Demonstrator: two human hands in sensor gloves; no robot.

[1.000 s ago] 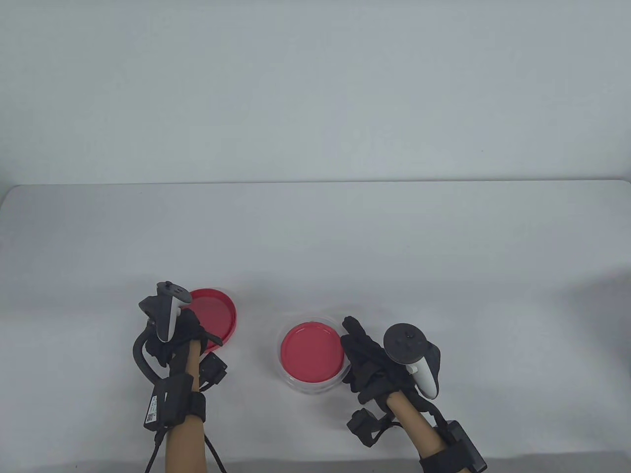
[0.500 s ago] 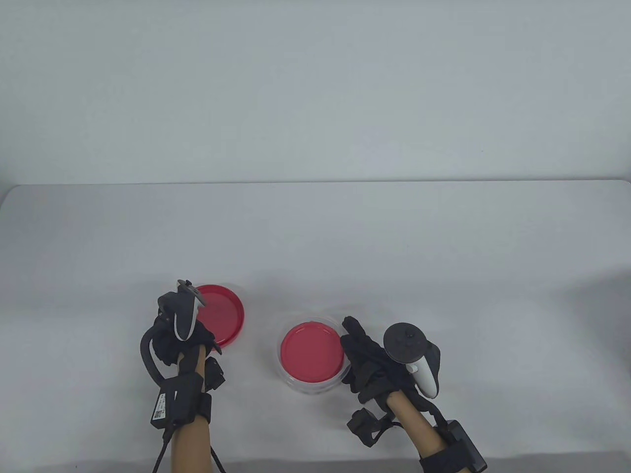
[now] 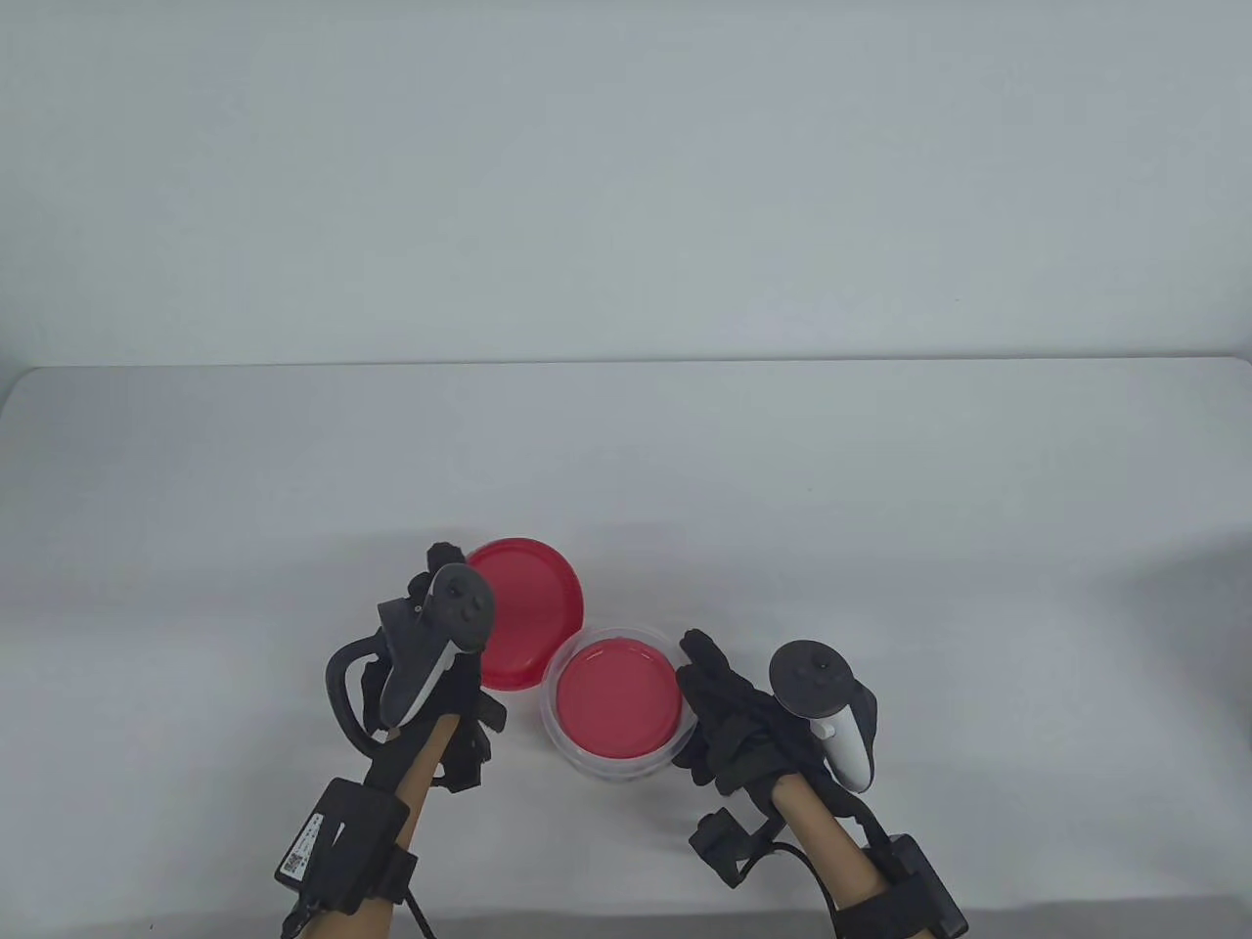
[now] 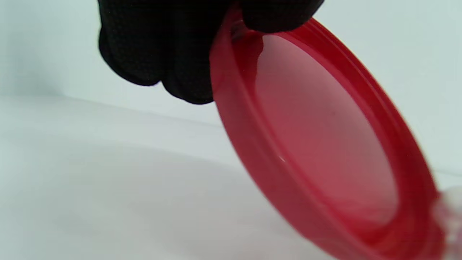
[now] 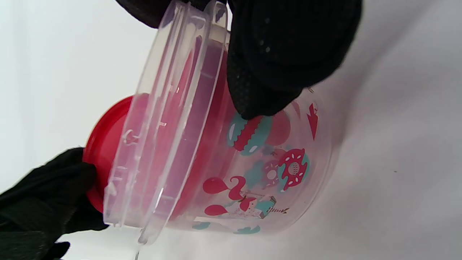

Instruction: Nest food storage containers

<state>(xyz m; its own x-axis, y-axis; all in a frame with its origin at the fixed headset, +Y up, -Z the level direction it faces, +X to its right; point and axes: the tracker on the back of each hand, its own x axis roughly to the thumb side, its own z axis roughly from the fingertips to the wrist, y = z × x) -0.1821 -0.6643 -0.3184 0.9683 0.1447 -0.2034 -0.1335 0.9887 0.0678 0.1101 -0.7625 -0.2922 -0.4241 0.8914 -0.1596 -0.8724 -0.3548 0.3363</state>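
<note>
My left hand (image 3: 430,665) pinches the red lid (image 3: 528,611) tilted beside the clear container (image 3: 562,748) my right hand (image 3: 729,719) grips on the counter (image 3: 880,469); misaligned, it may catch the rim.

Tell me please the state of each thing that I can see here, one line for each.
red lid: off the table, tilted, gripped at its rim by the left hand.
clear container: open at the top, upright on the table, held at its side by the right hand.
smaller red-lidded container: nested inside the clear container, closed.
</note>
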